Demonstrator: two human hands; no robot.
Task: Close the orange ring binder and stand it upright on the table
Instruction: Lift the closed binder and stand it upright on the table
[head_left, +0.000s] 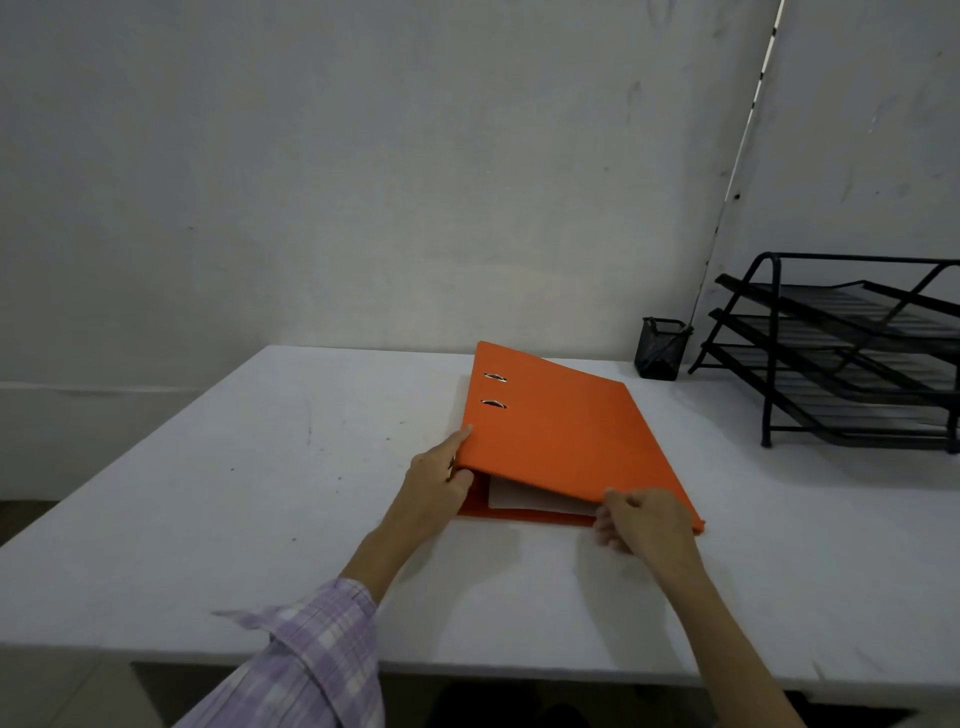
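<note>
The orange ring binder (561, 441) lies near the middle of the white table (208, 493), its top cover almost down but propped at a slant, white sheets (524, 498) showing in the gap; the left hand (436, 488) pinches the cover's near left corner, thumb beneath; the right hand (644, 519) curls around the near edge by the spine side. The boards look stiff and the load light; gripping across the spine should give the firmest hold for tipping it upright.
</note>
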